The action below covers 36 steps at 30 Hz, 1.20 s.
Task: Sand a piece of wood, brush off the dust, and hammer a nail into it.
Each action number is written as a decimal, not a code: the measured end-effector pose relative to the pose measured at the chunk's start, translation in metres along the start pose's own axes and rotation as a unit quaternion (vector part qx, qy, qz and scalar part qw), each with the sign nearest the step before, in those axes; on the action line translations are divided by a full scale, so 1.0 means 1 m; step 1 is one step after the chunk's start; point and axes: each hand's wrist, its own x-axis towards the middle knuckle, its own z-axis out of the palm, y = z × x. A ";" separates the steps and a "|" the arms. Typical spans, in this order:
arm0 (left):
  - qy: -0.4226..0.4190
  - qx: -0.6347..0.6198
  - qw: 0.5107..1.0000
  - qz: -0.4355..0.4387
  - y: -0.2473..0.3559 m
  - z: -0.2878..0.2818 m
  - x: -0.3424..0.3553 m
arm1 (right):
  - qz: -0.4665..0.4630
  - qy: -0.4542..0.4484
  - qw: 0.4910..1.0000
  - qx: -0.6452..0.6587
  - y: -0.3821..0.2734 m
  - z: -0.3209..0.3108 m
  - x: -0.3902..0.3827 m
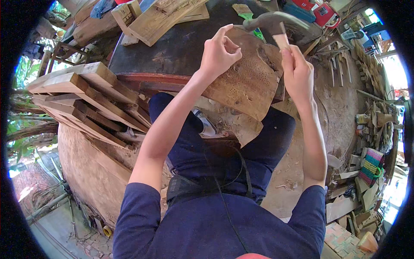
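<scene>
My right hand [298, 71] is closed round the wooden handle of a claw hammer [274, 20], raised over the table. The hammer's dark metal head is slightly blurred. My left hand [220, 51] is held up beside it, index finger stretched out and thumb apart, the other fingers curled. Nothing shows between its fingers, and the fingertip is close to the hammer head. Beneath both hands a brown wooden board [246, 82], pitted with many small holes, juts over the table's near edge toward my knees. A brush [243, 11] with a green handle lies beyond the hammer.
The dark-topped table [168, 60] carries wood offcuts [157, 23] at its far left. Stacked timber beams [86, 90] stand to my left. Red and blue cases [325, 16] are at the far right. A woven multicoloured bag [371, 166] and scrap wood lie along the right side.
</scene>
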 end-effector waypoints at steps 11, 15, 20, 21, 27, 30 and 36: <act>-0.006 -0.030 0.999 -0.017 0.002 -0.002 0.001 | -0.050 -0.055 0.992 -0.102 -0.020 -0.005 0.004; -0.004 -0.033 0.999 -0.012 0.004 -0.001 0.000 | -0.038 0.018 0.999 -0.002 -0.024 -0.005 0.002; -0.011 -0.027 0.999 -0.032 0.005 -0.003 -0.002 | 0.008 -0.009 0.998 -0.063 -0.022 -0.002 0.002; -0.009 -0.034 0.999 -0.031 0.005 -0.003 -0.002 | 0.010 0.038 0.999 -0.019 -0.019 0.000 0.001; -0.012 -0.029 0.999 -0.036 0.000 -0.005 -0.001 | -0.005 -0.002 0.997 -0.076 -0.027 -0.004 0.002; -0.011 -0.029 0.999 -0.032 0.003 -0.002 0.001 | -0.006 0.009 1.000 -0.022 -0.019 -0.003 0.000; -0.014 -0.020 0.999 -0.025 0.005 -0.002 0.001 | 0.002 -0.001 0.999 -0.038 -0.022 -0.001 0.001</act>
